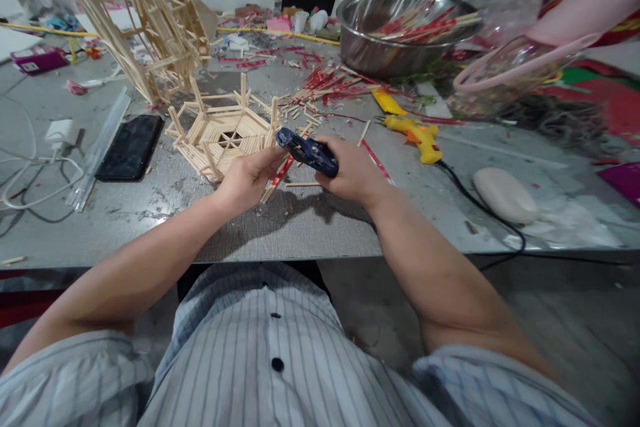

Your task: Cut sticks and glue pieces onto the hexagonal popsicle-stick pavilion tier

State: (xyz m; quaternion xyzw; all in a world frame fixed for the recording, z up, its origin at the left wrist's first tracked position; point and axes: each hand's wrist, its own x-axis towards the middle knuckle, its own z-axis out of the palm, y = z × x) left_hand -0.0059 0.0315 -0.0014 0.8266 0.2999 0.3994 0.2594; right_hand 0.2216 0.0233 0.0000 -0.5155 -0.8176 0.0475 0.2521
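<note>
My right hand [353, 172] is closed around a dark blue cutter [307, 150] whose tip points left toward the other hand. My left hand [247, 177] pinches a thin wooden stick with red print [278, 179], held slanting down just under the cutter. Both hands hover above the grey table [300, 220], right in front of a flat hexagonal frame of wooden sticks [223, 137].
A tall stick tower [145, 33] stands at the back left. A black phone [131, 147], a white charger [60, 132] and cables lie left. A yellow glue gun [413, 130], a steel bowl of sticks [400, 27], a pink basket [520, 60] and a white oval object [505, 195] are right.
</note>
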